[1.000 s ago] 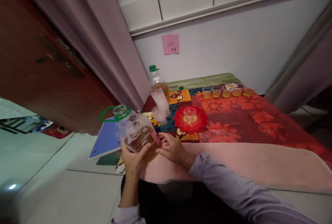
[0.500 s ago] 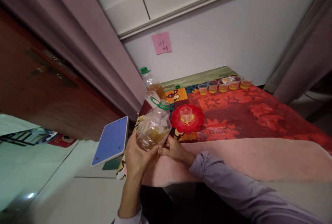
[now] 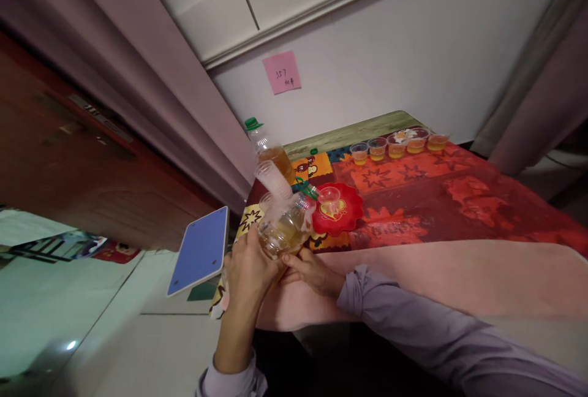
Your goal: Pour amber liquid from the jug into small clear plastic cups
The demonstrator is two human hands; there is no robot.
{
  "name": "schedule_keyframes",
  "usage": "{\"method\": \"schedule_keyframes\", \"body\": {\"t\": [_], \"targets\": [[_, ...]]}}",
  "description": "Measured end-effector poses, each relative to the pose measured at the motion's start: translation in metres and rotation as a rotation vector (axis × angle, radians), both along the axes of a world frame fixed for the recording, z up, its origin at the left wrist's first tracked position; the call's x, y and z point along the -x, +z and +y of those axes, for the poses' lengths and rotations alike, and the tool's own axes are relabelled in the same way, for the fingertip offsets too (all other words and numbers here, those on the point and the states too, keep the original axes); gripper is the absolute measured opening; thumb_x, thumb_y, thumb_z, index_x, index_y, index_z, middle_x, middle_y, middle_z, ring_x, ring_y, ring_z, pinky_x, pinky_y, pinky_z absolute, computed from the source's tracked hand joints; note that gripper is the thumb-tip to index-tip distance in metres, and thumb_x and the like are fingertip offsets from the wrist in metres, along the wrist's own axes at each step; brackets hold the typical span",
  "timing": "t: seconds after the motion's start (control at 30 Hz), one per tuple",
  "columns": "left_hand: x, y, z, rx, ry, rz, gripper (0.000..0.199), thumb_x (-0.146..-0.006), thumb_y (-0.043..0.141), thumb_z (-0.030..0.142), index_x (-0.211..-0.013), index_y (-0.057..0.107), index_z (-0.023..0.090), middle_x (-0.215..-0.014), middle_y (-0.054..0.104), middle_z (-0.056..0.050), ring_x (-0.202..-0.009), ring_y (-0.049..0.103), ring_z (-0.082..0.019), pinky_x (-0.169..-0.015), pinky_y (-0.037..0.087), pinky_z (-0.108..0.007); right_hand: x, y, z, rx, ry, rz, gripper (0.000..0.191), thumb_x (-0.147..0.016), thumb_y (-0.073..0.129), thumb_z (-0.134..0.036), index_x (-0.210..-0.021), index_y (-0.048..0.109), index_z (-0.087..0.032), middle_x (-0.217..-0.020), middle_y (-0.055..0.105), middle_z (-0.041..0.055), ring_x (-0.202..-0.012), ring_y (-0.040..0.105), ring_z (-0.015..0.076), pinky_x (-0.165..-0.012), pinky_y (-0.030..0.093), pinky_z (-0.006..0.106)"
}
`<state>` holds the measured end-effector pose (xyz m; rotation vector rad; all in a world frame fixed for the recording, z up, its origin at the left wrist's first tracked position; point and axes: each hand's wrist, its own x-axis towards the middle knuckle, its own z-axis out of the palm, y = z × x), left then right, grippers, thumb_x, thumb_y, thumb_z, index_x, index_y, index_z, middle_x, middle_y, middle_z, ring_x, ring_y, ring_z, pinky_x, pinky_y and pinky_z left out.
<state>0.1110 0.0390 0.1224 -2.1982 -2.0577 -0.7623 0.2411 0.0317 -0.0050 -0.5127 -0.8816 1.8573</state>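
A clear plastic bottle (image 3: pixel 285 228) of amber liquid tilts to the right, its green-ringed neck at the rim of a clear plastic cup (image 3: pixel 329 196). That cup stands on a red scalloped plate (image 3: pixel 351 216). My left hand (image 3: pixel 250 262) is closed around the bottle's left side and base. Under the lower right side, my right hand (image 3: pixel 310 271) grips it as well, some fingers hidden. Just behind the bottle is a stack of clear cups (image 3: pixel 273 177).
A second bottle (image 3: pixel 273 155) with a green cap stands at the back left. Near it lies a loose green cap (image 3: pixel 314 151). Several cups of yellow liquid (image 3: pixel 396 147) line the table's back edge. A blue board (image 3: pixel 199 250) sits left of the table.
My hands have tipped the bottle from nearly upright to the right, bringing its mouth down to the cup on the plate. The stack of cups behind now shows more.
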Motion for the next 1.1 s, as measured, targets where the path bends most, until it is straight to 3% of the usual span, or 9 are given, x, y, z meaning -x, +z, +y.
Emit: {"method": "schedule_keyframes", "body": {"t": [0.1, 0.17, 0.37, 0.6, 0.73, 0.9, 1.1], "targets": [[-0.005, 0.008, 0.001, 0.040, 0.000, 0.223, 0.071, -0.076, 0.087, 0.044, -0.140, 0.066, 0.025, -0.121, 0.079, -0.020, -0.114, 0.075, -0.048, -0.096, 0.056, -0.056, 0.001, -0.001, 0.001, 0.040, 0.011, 0.057, 0.067, -0.090, 0.087, -0.068, -0.141, 0.065, -0.030, -0.143, 0.075, 0.0106, -0.132, 0.075, 0.0328, -0.106, 0.068, 0.055], [-0.006, 0.012, 0.002, 0.042, -0.030, 0.263, 0.069, -0.079, 0.085, 0.044, -0.142, 0.066, 0.024, -0.121, 0.079, -0.021, -0.112, 0.076, -0.048, -0.094, 0.056, -0.056, 0.001, -0.001, 0.001, 0.060, 0.011, 0.087, 0.065, -0.089, 0.089, -0.066, -0.138, 0.065, -0.030, -0.143, 0.075, 0.0102, -0.132, 0.075, 0.0319, -0.104, 0.068, 0.053], [-0.010, 0.020, 0.006, 0.106, -0.031, 0.296, 0.068, -0.078, 0.086, 0.048, -0.138, 0.066, 0.022, -0.121, 0.078, -0.024, -0.118, 0.074, -0.051, -0.096, 0.056, -0.061, 0.004, -0.003, 0.004, 0.097, 0.009, 0.149, 0.068, -0.085, 0.092, -0.068, -0.133, 0.068, -0.028, -0.138, 0.078, 0.0093, -0.120, 0.080, 0.0291, -0.101, 0.068, 0.050], [-0.012, 0.017, 0.007, 0.053, -0.059, 0.249, 0.061, -0.077, 0.087, 0.044, -0.131, 0.067, 0.023, -0.116, 0.077, -0.023, -0.115, 0.073, -0.051, -0.098, 0.054, -0.064, 0.006, -0.004, 0.004, 0.052, 0.024, 0.178, 0.066, -0.091, 0.086, -0.071, -0.137, 0.067, -0.027, -0.129, 0.080, 0.0092, -0.111, 0.082, 0.0281, -0.100, 0.069, 0.050], [-0.015, 0.019, 0.007, 0.106, -0.010, 0.271, 0.061, -0.080, 0.086, 0.046, -0.132, 0.067, 0.020, -0.117, 0.077, -0.026, -0.115, 0.073, -0.054, -0.097, 0.053, -0.068, 0.006, -0.004, 0.004, 0.043, 0.041, 0.191, 0.066, -0.093, 0.085, -0.071, -0.138, 0.066, -0.027, -0.126, 0.081, 0.0087, -0.106, 0.084, 0.0267, -0.098, 0.069, 0.048], [-0.027, 0.037, 0.002, 0.191, 0.015, 0.320, 0.061, -0.083, 0.081, 0.045, -0.137, 0.066, 0.018, -0.122, 0.078, -0.028, -0.118, 0.073, -0.053, -0.098, 0.053, -0.067, 0.007, -0.006, 0.004, 0.046, 0.073, 0.204, 0.070, -0.093, 0.084, -0.073, -0.139, 0.066, -0.024, -0.125, 0.081, 0.0101, -0.105, 0.084, 0.0269, -0.098, 0.069, 0.050], [-0.049, 0.068, -0.008, 0.399, 0.099, 0.436, 0.062, -0.095, 0.068, 0.043, -0.151, 0.056, 0.020, -0.142, 0.074, -0.024, -0.136, 0.069, -0.045, -0.110, 0.051, -0.058, 0.008, -0.011, 0.006, 0.050, 0.082, 0.200, 0.071, -0.094, 0.082, -0.075, -0.137, 0.067, -0.022, -0.121, 0.081, 0.0116, -0.107, 0.083, 0.0284, -0.100, 0.068, 0.053]]}}
